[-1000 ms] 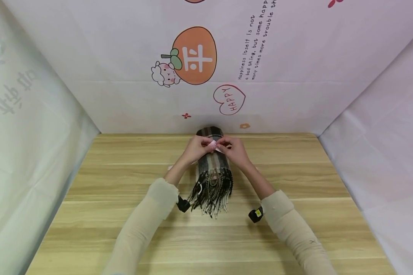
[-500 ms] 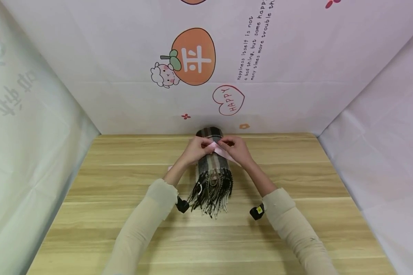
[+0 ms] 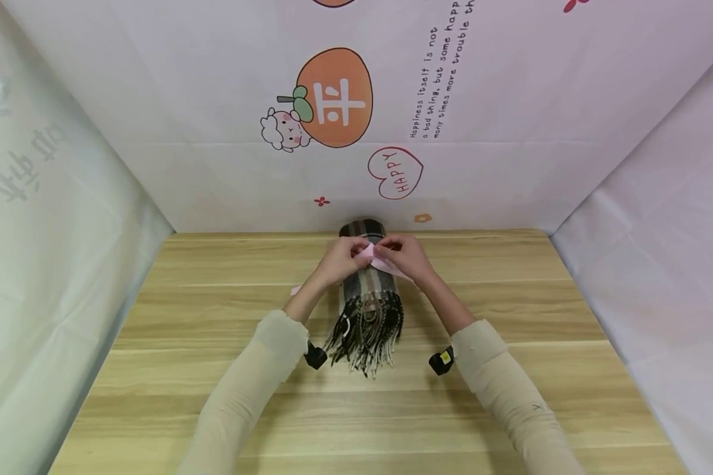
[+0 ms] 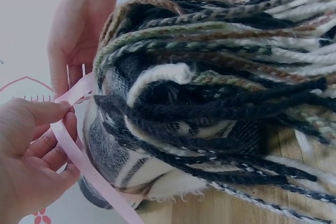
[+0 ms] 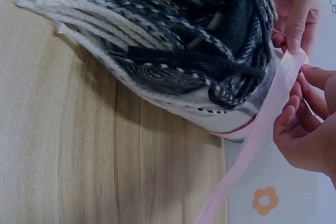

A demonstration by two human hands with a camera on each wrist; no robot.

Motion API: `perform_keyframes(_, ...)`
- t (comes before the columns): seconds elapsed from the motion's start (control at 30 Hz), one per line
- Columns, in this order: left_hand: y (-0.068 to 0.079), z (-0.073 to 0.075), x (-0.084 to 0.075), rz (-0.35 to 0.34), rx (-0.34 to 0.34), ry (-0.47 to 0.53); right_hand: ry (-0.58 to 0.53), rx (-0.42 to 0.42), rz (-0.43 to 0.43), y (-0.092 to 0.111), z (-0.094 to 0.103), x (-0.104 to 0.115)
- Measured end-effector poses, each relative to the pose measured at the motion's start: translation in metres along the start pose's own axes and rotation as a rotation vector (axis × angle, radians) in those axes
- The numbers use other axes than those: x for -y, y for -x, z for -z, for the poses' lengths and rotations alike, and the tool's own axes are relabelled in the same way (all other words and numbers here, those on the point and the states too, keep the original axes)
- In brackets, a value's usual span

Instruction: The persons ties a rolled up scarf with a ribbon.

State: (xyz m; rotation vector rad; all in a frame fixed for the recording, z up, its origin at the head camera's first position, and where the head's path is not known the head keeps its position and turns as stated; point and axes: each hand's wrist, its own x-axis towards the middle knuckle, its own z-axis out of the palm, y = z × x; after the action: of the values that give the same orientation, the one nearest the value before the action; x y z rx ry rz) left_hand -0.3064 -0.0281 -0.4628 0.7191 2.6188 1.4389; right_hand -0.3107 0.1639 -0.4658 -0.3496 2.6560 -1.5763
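A rolled plaid scarf [image 3: 368, 284] lies on the table, its braided fringe [image 3: 365, 336] spread toward the person. Around its middle runs a pink ribbon [image 3: 386, 265]. Above the roll, the left hand [image 3: 337, 260] pinches the ribbon between thumb and index finger; the left wrist view shows one tail of the ribbon [image 4: 89, 171] hanging past that hand. Facing it, the right hand [image 3: 410, 257] pinches a fold of ribbon with thumb and index finger. In the right wrist view, a long tail of ribbon [image 5: 262, 124] runs down beside the right hand [image 5: 315, 124].
The wood-grain table [image 3: 356, 422] meets a printed white backdrop [image 3: 481, 178] just behind the scarf. White sheets hang at left and right. Black wrist cameras [image 3: 316, 356] sit under both forearms. A ribbon end [image 3: 296, 290] shows left of the left wrist.
The right fingers have drawn slightly away from the left ones, and a ribbon tail now shows below the right hand. A pink fold stands up between the fingertips. The scarf stays put.
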Motion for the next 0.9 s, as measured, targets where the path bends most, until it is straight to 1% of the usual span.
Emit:
perform_keyframes(0.2,-0.0005,-0.0019,0.0004,0.013,0.006,-0.009,-0.04,0.007,0.01,0.0004,-0.0021,0.0023)
perform_keyframes(0.4,-0.0011,-0.0033,-0.0003,0.014,-0.004,-0.028,-0.069,0.007,-0.003,-0.0001,-0.0051,0.0007)
perform_keyframes(0.53,0.0003,-0.0027,-0.001,0.046,-0.018,-0.022,-0.067,-0.002,0.021,-0.0001,-0.0074,-0.0006)
perform_keyframes(0.63,0.0024,-0.0018,-0.0009,0.068,-0.032,0.008,-0.074,-0.011,0.04,0.0,-0.0088,-0.0011)
perform_keyframes(0.73,0.0043,-0.0006,-0.0006,0.033,-0.039,0.01,-0.073,-0.022,0.038,-0.0002,-0.0096,-0.0015)
perform_keyframes(0.9,0.0052,0.0006,0.0007,-0.065,-0.049,-0.061,-0.064,-0.034,0.002,-0.001,-0.0099,-0.0015)
